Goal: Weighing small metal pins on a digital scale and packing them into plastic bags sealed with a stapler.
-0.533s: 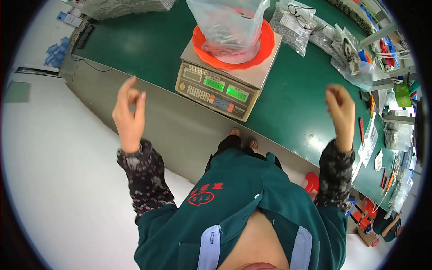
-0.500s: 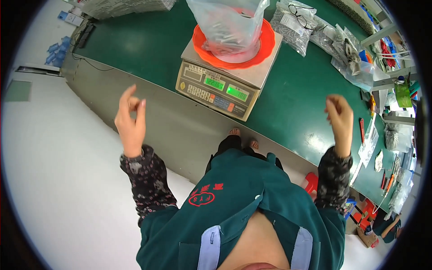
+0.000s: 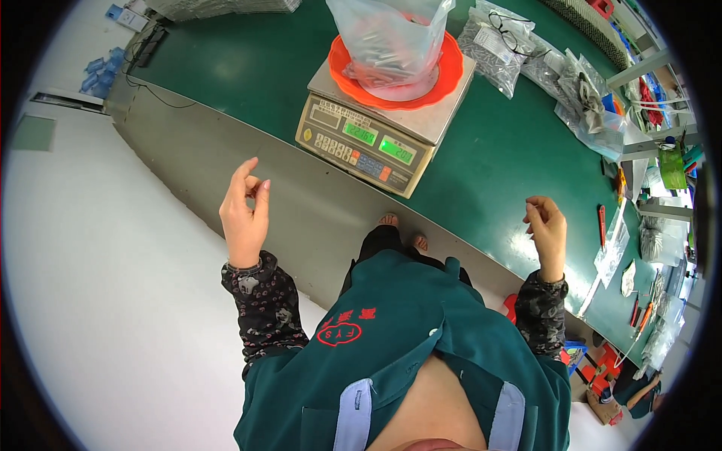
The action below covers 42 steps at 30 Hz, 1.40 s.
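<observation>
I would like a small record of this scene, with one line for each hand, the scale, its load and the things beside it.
Left hand: raised, thumb and forefinger apart, nothing in it
Right hand: raised, loosely curled, no object visible in it
Scale: on green table, displays lit green
Load: orange-red dish with translucent bag of small pieces
Right of scale: clear bags, eyeglasses on them

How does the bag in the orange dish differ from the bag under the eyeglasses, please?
The dish bag looks cloudy, while the eyeglasses bag looks clearer. The dish bag stands up in the orange dish on the scale; the eyeglasses bag lies flat on the green table. Both are plastic and appear to hold small grey pieces.
</observation>
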Each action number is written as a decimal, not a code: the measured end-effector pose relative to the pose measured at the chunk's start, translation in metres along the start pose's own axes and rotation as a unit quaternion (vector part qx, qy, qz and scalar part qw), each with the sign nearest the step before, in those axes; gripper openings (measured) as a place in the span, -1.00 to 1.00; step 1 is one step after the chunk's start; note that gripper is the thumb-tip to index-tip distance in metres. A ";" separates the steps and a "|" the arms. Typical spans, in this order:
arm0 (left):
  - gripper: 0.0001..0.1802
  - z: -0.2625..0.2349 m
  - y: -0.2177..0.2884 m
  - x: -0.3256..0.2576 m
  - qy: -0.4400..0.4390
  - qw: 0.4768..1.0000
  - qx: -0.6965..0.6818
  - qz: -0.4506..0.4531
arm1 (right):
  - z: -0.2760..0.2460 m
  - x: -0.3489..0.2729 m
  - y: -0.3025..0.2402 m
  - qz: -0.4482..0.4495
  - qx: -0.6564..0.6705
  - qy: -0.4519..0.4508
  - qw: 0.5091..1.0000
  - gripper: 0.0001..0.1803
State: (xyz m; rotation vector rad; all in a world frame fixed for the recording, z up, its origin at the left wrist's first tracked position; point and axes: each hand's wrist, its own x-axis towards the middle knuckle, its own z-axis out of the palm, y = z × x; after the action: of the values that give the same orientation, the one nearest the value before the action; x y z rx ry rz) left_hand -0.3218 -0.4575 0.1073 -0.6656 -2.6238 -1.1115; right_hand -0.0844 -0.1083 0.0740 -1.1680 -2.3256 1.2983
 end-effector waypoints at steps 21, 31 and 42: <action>-0.80 0.010 0.104 0.176 0.064 0.916 -0.031 0.394 | 0.016 -0.012 -0.010 0.053 0.029 0.082 0.995 -0.87; -0.81 0.063 0.160 0.271 -0.432 0.839 0.061 0.324 | 0.031 -0.013 -0.006 0.064 0.054 0.108 0.991 -0.88; -0.75 0.160 0.140 0.298 -0.382 0.714 0.377 0.449 | 0.017 -0.025 0.021 0.082 -0.016 0.205 0.975 -0.84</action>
State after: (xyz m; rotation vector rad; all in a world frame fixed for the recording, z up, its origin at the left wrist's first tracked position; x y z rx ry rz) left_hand -0.5183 -0.1607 0.1921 -2.1030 -2.2703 0.6343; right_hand -0.0655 -0.1310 0.0515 -1.5014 -1.9911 0.9532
